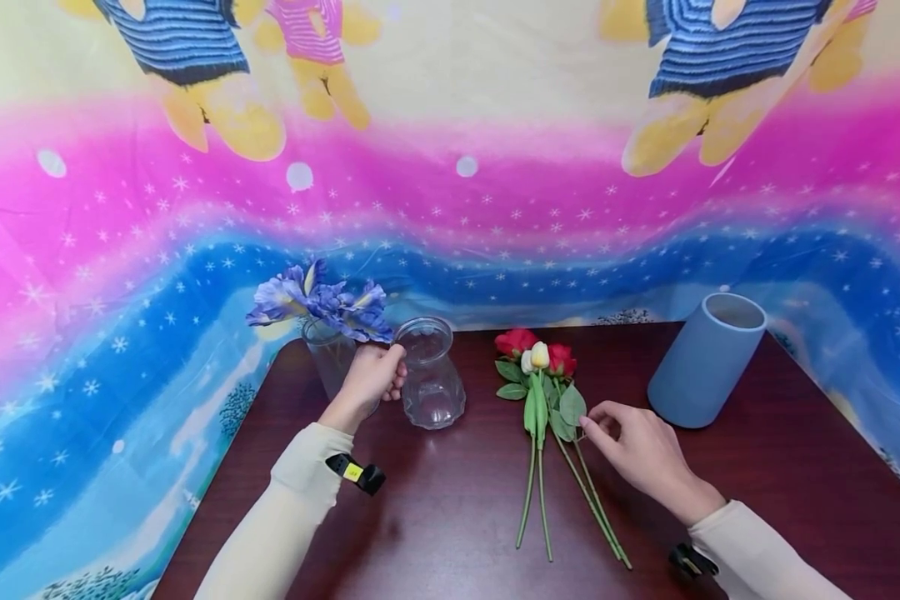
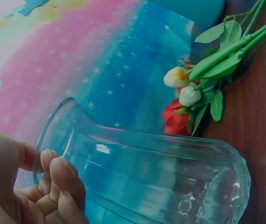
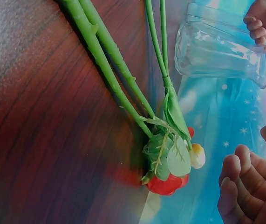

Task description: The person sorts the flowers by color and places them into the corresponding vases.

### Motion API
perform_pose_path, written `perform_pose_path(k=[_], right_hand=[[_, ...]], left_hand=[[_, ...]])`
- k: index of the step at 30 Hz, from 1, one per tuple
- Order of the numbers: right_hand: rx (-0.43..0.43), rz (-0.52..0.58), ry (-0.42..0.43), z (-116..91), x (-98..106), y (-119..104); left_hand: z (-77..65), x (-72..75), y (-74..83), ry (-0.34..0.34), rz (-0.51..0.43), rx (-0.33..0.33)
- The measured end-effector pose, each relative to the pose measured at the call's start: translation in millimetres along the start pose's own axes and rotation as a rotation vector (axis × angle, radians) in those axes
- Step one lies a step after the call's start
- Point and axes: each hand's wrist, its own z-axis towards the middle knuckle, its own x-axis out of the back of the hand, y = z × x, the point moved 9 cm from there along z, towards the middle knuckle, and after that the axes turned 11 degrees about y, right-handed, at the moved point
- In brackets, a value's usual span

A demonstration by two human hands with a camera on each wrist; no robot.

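Observation:
My left hand [image 1: 373,377] pinches the rim of a clear glass vase [image 1: 435,396] between thumb and fingers. The vase stands upright on the table, with nothing in it. My right hand [image 1: 641,446] hovers beside the rose leaves, thumb and fingers apart with nothing between them in the right wrist view. Two red roses [image 1: 515,342] and two pale tulips [image 1: 540,357] lie together on the table, stems toward me. Just left of the left hand, purple irises [image 1: 318,298] stand in another glass vase [image 1: 328,357], partly hidden by that hand.
A tall blue-grey vase [image 1: 703,367] stands at the back right of the dark wooden table [image 1: 450,517]. Behind the table hangs a patterned cloth [image 1: 450,208] in pink and blue.

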Motion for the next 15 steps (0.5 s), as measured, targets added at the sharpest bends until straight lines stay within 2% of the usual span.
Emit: perform_pose_path(k=[5, 15], right_hand=[[-0.003, 0.003, -0.004, -0.1, 0.6, 0.7], [0.019, 0.014, 0.014, 2.9, 7.8, -4.8]], left_hand=[[-2.0, 2.2, -0.1, -0.023, 0.048, 0.004], [-10.2, 7.6, 3.2, -0.054, 0.122, -0.029]])
